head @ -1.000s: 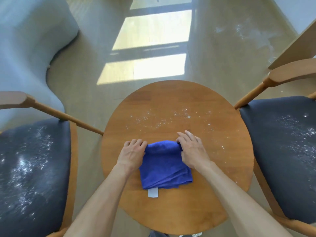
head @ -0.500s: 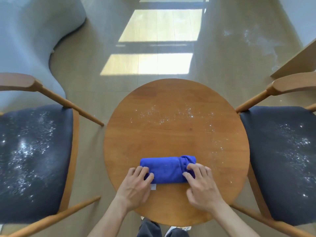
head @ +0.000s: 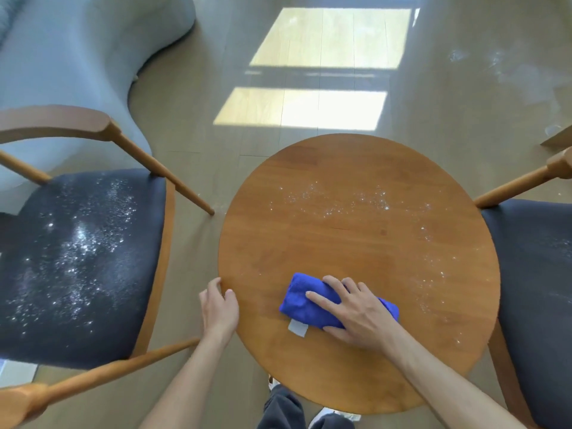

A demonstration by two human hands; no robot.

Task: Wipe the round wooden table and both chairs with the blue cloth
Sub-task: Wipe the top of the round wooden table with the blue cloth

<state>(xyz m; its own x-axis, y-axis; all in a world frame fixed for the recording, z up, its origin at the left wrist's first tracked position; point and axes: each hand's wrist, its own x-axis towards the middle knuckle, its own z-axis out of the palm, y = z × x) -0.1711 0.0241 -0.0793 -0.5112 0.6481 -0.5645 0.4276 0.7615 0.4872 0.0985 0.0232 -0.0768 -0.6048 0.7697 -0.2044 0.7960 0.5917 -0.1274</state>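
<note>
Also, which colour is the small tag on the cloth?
White or pale grey tag, at the blue cloth near edge; head view.

The right hand (head: 356, 311) covers the middle of the blue cloth (head: 301, 300). The right chair (head: 538, 274) runs off the edge, only part of its seat showing. The left chair (head: 80, 261) loses its back there too.
</note>
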